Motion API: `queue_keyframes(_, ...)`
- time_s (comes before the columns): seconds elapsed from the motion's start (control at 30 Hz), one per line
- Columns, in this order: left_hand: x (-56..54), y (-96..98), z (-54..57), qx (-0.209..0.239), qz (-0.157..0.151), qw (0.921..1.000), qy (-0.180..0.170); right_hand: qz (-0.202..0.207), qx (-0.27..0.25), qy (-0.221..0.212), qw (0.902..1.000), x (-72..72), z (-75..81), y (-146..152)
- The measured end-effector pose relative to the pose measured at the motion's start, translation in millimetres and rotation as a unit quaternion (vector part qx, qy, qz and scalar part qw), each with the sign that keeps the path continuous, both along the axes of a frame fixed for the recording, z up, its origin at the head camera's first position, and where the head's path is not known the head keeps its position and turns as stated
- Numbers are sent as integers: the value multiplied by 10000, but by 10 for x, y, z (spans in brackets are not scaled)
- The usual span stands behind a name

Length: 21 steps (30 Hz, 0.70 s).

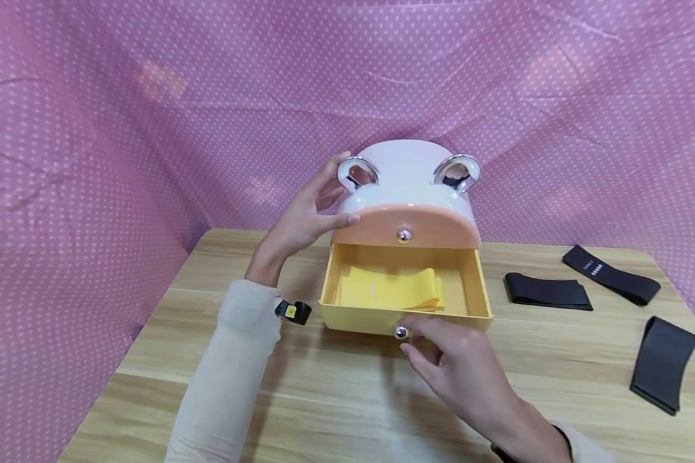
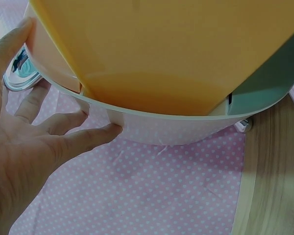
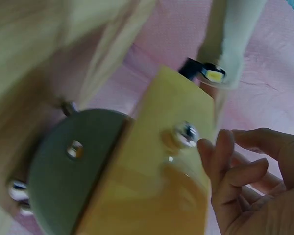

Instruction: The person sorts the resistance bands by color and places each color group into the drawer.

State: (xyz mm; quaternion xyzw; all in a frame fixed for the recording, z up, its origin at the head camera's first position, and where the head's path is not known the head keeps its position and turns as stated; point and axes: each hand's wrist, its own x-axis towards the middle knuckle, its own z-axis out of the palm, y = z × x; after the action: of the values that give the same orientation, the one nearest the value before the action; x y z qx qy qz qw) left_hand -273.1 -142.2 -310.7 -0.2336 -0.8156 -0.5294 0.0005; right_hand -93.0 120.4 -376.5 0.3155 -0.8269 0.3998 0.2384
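A small white cabinet (image 1: 408, 164) with two silver ears stands on the table. Its yellow drawer (image 1: 475, 283) is pulled out below the shut peach drawer (image 1: 376, 225). A folded yellow resistance band (image 1: 390, 289) lies inside the yellow drawer. My left hand (image 1: 304, 215) steadies the cabinet's left side, thumb at the peach front and fingers spread along the white shell (image 2: 161, 129). At the yellow drawer's silver knob (image 1: 401, 332) is my right hand (image 1: 463, 363). The right wrist view shows its fingertips beside the knob (image 3: 186, 134), with no grip round it.
Several black resistance bands lie on the wooden table to the right: one folded band (image 1: 547, 291) near the cabinet, another band (image 1: 611, 275) behind it, a third band (image 1: 664, 363) nearer the right edge. Pink dotted cloth (image 1: 255, 96) hangs behind and at the left. Below is a green drawer (image 3: 73, 176).
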Motion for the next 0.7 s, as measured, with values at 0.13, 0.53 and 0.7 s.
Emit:
queue_keyframes(0.13,6,2,-3,39,9,10000,-16,55,-91,38,9999,-33,-126,-28)
queue_keyframes(0.53,6,12,-21,116,-25,9999,22,101,-251,261,9993,-169,-380,-79)
queue_keyframes(0.7,1,3,-25,134,-25,9999,10,18,-292,287,9992,-224,-404,-92)
